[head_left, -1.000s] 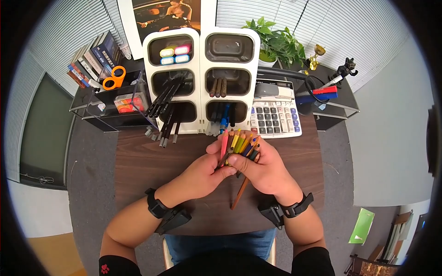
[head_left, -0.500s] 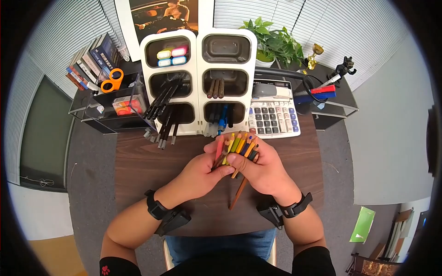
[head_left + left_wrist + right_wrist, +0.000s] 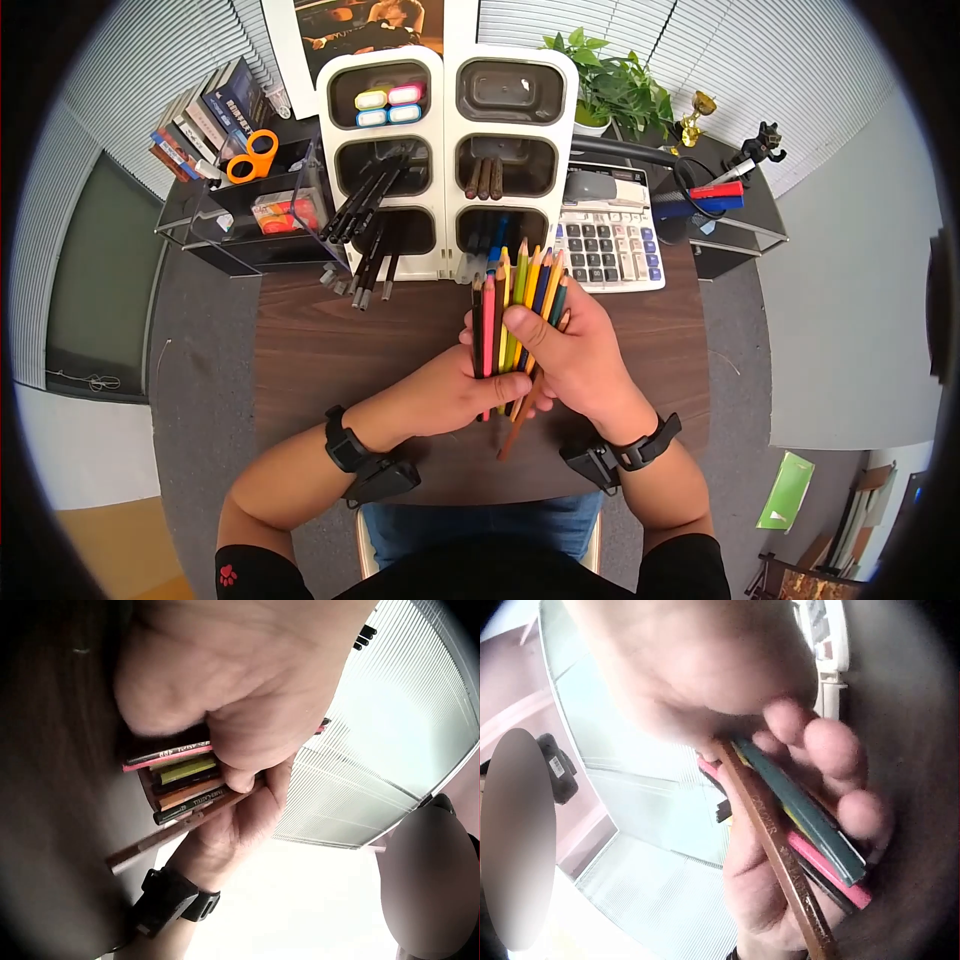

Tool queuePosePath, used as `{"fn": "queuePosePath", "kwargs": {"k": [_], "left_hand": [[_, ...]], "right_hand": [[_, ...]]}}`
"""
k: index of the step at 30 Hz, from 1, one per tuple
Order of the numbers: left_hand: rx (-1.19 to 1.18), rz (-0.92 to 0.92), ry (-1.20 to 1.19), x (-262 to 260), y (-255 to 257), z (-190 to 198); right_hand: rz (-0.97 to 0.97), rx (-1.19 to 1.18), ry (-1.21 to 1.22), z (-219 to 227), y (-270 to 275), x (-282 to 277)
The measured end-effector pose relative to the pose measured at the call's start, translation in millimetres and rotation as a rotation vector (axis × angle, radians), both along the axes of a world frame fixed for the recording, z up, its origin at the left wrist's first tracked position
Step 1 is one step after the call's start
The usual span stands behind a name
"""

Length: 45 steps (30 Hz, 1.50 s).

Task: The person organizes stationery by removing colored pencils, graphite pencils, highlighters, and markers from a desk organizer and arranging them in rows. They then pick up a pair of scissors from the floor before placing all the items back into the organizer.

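Both hands hold a bundle of coloured pencils above the desk in the head view. Its left side, with a pink pencil [image 3: 488, 320], lies under the thumb of my left hand [image 3: 440, 390]. My right hand [image 3: 580, 355] grips the right side, thumb across the yellow and blue ones. A brown pencil [image 3: 517, 428] slants out below the others; in the left wrist view this brown pencil [image 3: 161, 838] sticks out past the uneven lower ends. Seen from the right wrist, a dark green pencil [image 3: 810, 814] lies beside it, under the curled right fingers [image 3: 832, 748].
Behind the hands stands a white organizer [image 3: 449, 150] with dark compartments holding highlighters [image 3: 388, 104], black pens [image 3: 370, 195], brown pencils [image 3: 484, 180] and blue pens. A calculator [image 3: 605, 250] is on its right; orange scissors [image 3: 252, 157] stand in a holder on its left.
The pencils now point up, standing further out of the hands and spread more side by side. My left thumb has shifted lower and right along them. The head view has tilted slightly.
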<state>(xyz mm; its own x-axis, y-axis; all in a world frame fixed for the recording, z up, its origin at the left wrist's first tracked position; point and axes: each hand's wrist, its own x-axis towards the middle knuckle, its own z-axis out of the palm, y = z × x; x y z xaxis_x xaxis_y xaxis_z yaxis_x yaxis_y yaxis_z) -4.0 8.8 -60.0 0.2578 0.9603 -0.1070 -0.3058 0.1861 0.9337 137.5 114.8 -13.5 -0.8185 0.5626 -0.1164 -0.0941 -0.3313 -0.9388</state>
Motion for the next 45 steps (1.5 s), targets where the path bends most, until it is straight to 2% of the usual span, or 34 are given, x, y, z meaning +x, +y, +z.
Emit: {"fn": "queuePosePath", "kwargs": {"k": [1,4,5,7,10,12,14,16,17,18,19,20,21,22,23,24,26,28,30,32,34,38,42,44,45], "left_hand": [[-0.025,-0.006,-0.065,1,0,-1],[-0.116,-0.067,-0.014,-4,1,3],[-0.117,-0.064,-0.014,-3,0,2],[-0.065,0.029,-0.204,3,-3,-1],[0.001,0.117,-0.154,1,-1,6],[-0.04,0.131,-0.167,0,1,6],[-0.08,0.147,-0.18,0,0,3],[-0.134,0.123,-0.134,2,-2,1],[-0.096,0.033,-0.034,2,-2,10],[-0.096,0.038,-0.041,-1,-3,10],[-0.098,-0.274,0.003,-3,-4,8],[-0.098,-0.585,0.049,-5,-6,6],[-0.099,-0.582,0.044,-2,-8,3],[-0.079,-0.727,0.065,3,-12,0],[-0.061,-0.875,0.087,6,-14,-3],[-0.066,-0.879,0.082,6,-14,-1],[-0.088,-0.89,0.093,1,-13,8],[-0.097,-0.903,0.122,-3,-9,12],[-0.102,-0.914,0.151,-3,-8,13],[-0.119,-0.942,0.146,-3,-8,12],[-0.13,-0.956,0.163,-5,-5,15],[-0.138,-0.976,0.218,-6,-3,18],[-0.137,-0.965,0.201,-6,-3,16],[-0.151,-0.961,0.175,-6,-4,14],[-0.152,-0.96,0.177,-6,-4,15]], "right_hand": [[-0.001,-0.028,-0.052,2,0,0],[-0.055,-0.048,-0.074,-4,2,-2],[-0.025,0.012,-0.048,-9,3,-1],[0.008,0.071,-0.021,-8,4,2],[0.075,0.125,0.062,10,7,12],[0.179,0.325,-0.157,15,14,18],[0.081,0.512,-0.216,17,13,16],[-0.463,0.426,0.052,14,17,9],[-0.548,0.347,0.112,16,24,12],[-0.632,0.267,0.171,20,32,20],[-0.523,0.229,0.196,25,38,31],[-0.517,0.23,0.192,27,39,36],[-0.355,0.236,0.054,27,39,39],[-0.194,0.239,-0.082,27,37,42],[-0.161,0.439,-0.315,26,21,30],[-0.029,0.667,-0.351,22,14,23],[0.057,0.879,-0.251,9,8,14],[0.04,0.786,-0.272,9,5,10],[-0.023,1.197,-0.234,8,10,9],[-0.039,1.1,-0.283,12,10,14],[0.114,1.233,-0.448,14,12,20],[0.096,1.408,-0.608,1,11,14],[0.043,1.402,-0.596,-10,17,9],[-0.077,1.485,-0.496,-12,20,6],[-0.078,1.486,-0.494,-9,21,8]]}}
